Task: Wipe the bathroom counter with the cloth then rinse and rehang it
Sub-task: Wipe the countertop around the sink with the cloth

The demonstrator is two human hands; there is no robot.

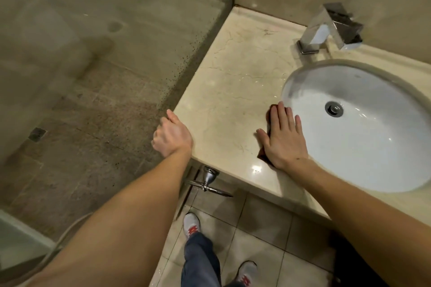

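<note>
Right hand flat on a dark cloth beside the sink.

The right hand (283,141) lies palm down with fingers spread, pressing the cloth (264,155) onto the marble surface (228,91), just left of the white sink (363,151). The left hand (172,134) curls loosely over the surface's left edge, holding nothing. A chrome tap (331,28) stands at the far side.
</note>
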